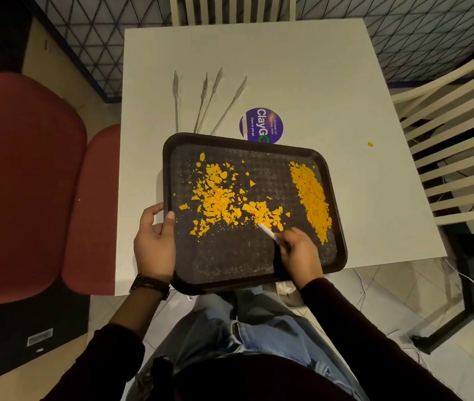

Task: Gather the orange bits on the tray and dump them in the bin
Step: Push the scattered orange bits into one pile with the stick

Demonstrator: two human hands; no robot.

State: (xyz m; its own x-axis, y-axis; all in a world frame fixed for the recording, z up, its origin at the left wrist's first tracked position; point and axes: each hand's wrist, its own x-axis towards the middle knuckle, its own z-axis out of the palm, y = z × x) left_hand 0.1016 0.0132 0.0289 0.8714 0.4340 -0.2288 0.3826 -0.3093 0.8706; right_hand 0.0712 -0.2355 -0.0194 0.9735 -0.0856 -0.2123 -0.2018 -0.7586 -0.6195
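Bits lie scattered over the left half of the tray, thickest around its centre-left, with strays out toward 11 and 7 o'clock. A tidy heap already runs along the tray's 3 o'clock edge, and one loose chip sits on the table, well apart at 2 o'clock. No bin shows anywhere in view.

They look like thin, dry flakes: light, brittle, likely to skitter or crumble if pressed hard, so sweeping suits them better than pinching. The tray itself seems stiff and shallow-rimmed; for the dump it is best held by both short edges and kept level so the flakes do not slide off early.

Left hand clamps the tray's rim at about 8 o'clock, thumb over the lip on the inner surface and fingers curled outside, wrist straight. Right hand hovers over the tray's 5 o'clock area, fingers closed around a slim white stick held pen-fashion, its tip touching the near end of the scatter. What the stick is, I cannot tell; perhaps a rolled paper or straw.

Next sweep should draw the centre scatter rightward into the heap.
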